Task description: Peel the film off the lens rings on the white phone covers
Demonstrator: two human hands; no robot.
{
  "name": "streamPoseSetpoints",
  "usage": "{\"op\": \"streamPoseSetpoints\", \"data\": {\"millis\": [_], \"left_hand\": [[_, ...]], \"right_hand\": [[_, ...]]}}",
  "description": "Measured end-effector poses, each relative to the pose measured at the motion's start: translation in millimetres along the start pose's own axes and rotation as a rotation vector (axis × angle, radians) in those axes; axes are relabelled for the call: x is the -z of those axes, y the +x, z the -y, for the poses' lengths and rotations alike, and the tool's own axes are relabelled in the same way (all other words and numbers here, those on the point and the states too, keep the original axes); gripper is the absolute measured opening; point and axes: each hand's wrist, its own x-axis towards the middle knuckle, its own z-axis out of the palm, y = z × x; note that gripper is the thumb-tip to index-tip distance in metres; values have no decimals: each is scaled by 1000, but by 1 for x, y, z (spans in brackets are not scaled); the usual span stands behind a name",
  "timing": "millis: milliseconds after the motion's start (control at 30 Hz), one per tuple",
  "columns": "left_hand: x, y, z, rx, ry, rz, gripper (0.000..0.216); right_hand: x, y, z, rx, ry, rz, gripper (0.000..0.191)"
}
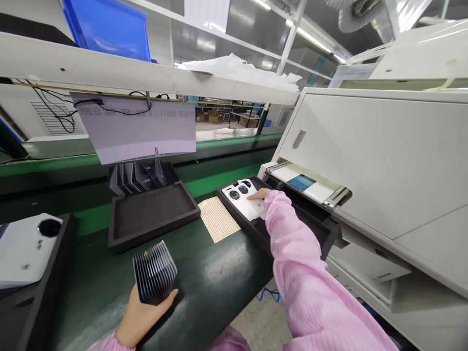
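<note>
My left hand (141, 312) is closed around a fanned stack of thin dark panels (155, 273), held upright above the green bench top. Their edges face up and small gaps show between them. My right hand (260, 194) is over a black tray (263, 239) at the right, its fingertip at the edge of a white phone back cover (259, 207). The thumb and the other fingers are hidden. Beside that cover lies another white phone back cover (241, 204) with a round dark camera ring. Part of a further one shows behind them.
A black foam tray (153, 214) sits on the bench, with several dark panels (137, 178) standing behind it. A perforated cream sheet (219, 219) lies between the trays. White covers (29, 248) rest in a left tray. A large white machine (383, 161) borders the right side.
</note>
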Motion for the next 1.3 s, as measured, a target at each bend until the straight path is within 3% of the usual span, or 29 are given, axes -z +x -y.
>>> {"op": "streamPoseSetpoints", "data": {"millis": [233, 467, 667, 767, 867, 967, 1067, 1200, 1300], "left_hand": [[-2, 2, 4, -56, 28, -31, 53], [-2, 0, 6, 6, 11, 9, 46], [-1, 2, 5, -40, 53, 2, 49], [0, 3, 5, -48, 36, 9, 49], [0, 3, 6, -57, 30, 17, 48], [0, 4, 6, -69, 42, 6, 45], [0, 4, 7, -74, 45, 6, 45], [-1, 5, 6, -51, 30, 7, 56], [-2, 6, 5, -26, 33, 3, 64]], "right_hand": [[3, -4, 12, 68, -95, -93, 27], [19, -18, 14, 135, -262, -401, 33], [-14, -22, 5, 136, -296, -458, 31], [-27, -19, 10, 169, -247, -469, 31], [-24, -21, 11, 238, -164, -504, 29], [-15, -30, 2, 342, -41, -613, 31], [-14, -39, -14, 452, 109, -765, 45], [-38, -39, -31, 510, 264, -860, 61], [-53, -32, -33, 514, 317, -837, 55]]}}
